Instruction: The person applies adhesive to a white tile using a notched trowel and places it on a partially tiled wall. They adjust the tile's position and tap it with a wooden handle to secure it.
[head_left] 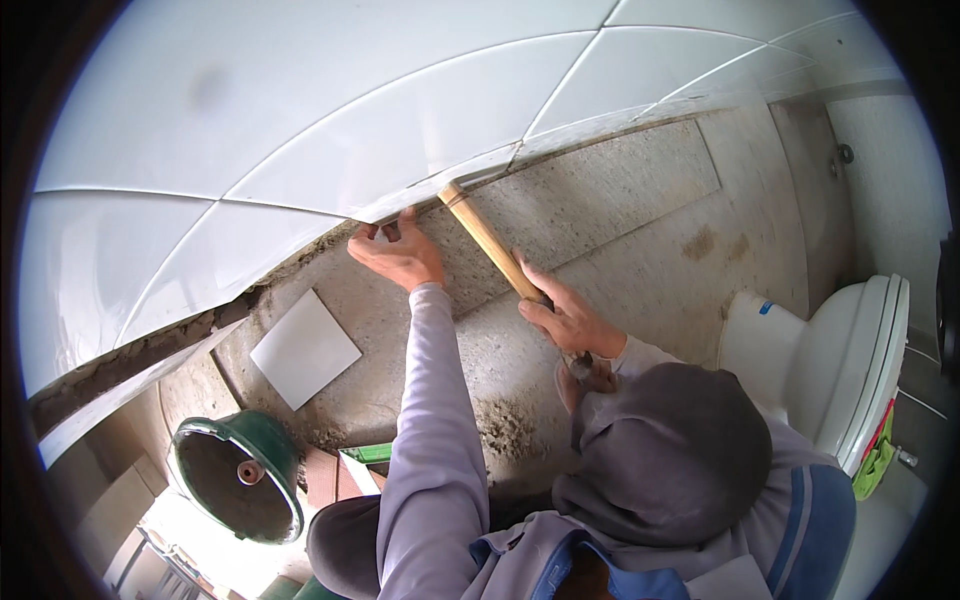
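Observation:
My right hand is closed around a hammer near its metal end. The tip of its light wooden handle rests against the bottom of the white wall tiles, by a narrow tile strip. Farther left, my left hand reaches to the lower tile edge with its fingers bent together. Whatever lies between those fingertips is hidden. Rough mortar shows in the gap beneath the tiles. Near my left forearm, a loose white square tile lies on the floor.
A green bucket with a grey mix and a small round object inside stands at lower left. Next to it are reddish pieces and a green-edged item. Crumbled mortar lies near my knees. A white toilet stands at right.

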